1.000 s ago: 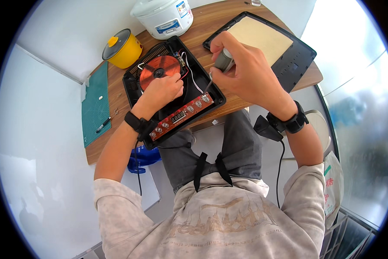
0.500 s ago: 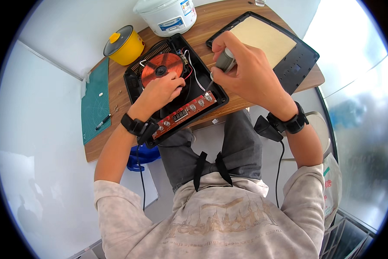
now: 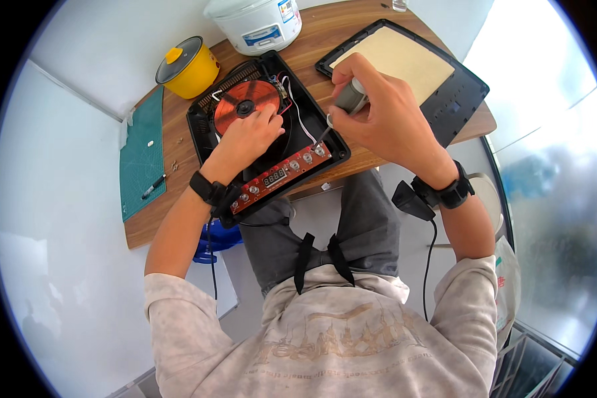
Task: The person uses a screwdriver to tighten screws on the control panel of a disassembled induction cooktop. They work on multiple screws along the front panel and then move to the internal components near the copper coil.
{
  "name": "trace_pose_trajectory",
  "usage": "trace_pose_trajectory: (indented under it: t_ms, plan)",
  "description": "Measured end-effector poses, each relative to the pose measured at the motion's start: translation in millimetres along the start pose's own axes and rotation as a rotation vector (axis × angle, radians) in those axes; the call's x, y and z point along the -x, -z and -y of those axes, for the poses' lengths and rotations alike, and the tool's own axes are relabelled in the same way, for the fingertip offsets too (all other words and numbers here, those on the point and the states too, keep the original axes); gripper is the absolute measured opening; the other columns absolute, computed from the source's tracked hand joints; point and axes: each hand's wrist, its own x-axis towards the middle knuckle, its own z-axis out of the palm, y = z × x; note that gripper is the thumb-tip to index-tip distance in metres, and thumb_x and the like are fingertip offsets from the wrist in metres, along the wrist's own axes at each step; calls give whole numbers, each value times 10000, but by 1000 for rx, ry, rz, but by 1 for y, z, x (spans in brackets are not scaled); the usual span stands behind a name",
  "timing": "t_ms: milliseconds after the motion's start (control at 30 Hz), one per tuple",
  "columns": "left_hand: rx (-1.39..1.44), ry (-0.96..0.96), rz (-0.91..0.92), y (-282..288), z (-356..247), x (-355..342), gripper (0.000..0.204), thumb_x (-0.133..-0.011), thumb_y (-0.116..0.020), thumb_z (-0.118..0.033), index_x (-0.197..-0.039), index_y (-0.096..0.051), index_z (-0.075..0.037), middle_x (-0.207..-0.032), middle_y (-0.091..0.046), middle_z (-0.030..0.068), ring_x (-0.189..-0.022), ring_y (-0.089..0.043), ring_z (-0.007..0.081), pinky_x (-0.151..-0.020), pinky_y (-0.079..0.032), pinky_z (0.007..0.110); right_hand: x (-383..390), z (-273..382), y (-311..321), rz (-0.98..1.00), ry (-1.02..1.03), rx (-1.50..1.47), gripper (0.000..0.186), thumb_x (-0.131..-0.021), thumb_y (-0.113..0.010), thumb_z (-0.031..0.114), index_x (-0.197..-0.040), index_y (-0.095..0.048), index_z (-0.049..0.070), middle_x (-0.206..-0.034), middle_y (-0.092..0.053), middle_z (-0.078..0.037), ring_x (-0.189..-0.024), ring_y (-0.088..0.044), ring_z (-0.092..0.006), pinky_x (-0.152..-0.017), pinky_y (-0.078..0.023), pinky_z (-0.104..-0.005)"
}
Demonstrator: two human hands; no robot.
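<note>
An opened induction cooker base [image 3: 205, 123] lies on the wooden table, showing a copper coil [image 3: 242, 103] and a red control board [image 3: 282, 176] along its near edge. My left hand [image 3: 245, 136] rests flat inside the base, just below the coil. My right hand [image 3: 378, 113] grips a grey-handled screwdriver [image 3: 348, 99], whose tip points down at the right end of the red board.
The cooker's black top cover with a beige panel [image 3: 404, 63] lies at the right. A white rice cooker [image 3: 255, 23] and a yellow pot [image 3: 189, 66] stand at the back. A green cutting mat [image 3: 139, 149] with a pen lies at the left.
The view has shifted a little. My right hand has lowered the screwdriver tip onto the right end of the red board. My left hand stays on the base.
</note>
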Motion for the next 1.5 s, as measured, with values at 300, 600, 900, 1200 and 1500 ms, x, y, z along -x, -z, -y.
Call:
trace_pose_trajectory:
  t_ms: [300, 600, 900, 1200, 1500]
  plan:
    - [348, 46, 81, 17, 11, 3, 98, -934, -674, -159, -986, -668, -77, -983, -600, 94, -815, -683, 323, -709, -562, 427, 0, 2, -1, 9, -41, 13, 344, -843, -740, 90, -1120, -538, 68, -916, -713, -63, -714, -688, -171, -667, -560, -279]
    - [202, -26, 129, 17, 10, -1, 113, -933, -668, -152, -1017, -622, -91, -1014, -585, 96, -810, -685, 299, -676, -570, 413, 0, -2, -6, -49, 45, -28, 329, -820, -700, 88, -1080, -501, 47, -802, -652, -167, -706, -658, -373, -638, -515, -415]
    - [110, -63, 163, 13, 10, 0, 152, -950, -649, -156, -1046, -563, -76, -1089, -554, 145, -774, -693, 308, -625, -575, 427, 1, -2, -5, -46, 35, -37, 317, -826, -698, 92, -1074, -505, 47, -798, -653, -174, -715, -659, -378, -645, -517, -416]
    - [289, 21, 225, 18, 16, 0, 152, -956, -656, -180, -1042, -606, -64, -1055, -573, 124, -797, -686, 322, -680, -568, 437, 1, -2, -7, -84, 44, -30, 326, -819, -721, 85, -1070, -516, 54, -771, -654, -152, -694, -665, -349, -631, -520, -403]
    - [973, 366, 8, 69, -2, 15, 261, -1011, -643, -232, -1203, -622, -57, -1085, -670, 131, -959, -685, 229, -837, -539, 360, -17, 11, -15, -90, -40, -78, 368, -835, -821, 203, -1065, -563, 76, -752, -675, -105, -640, -672, -242, -603, -520, -327]
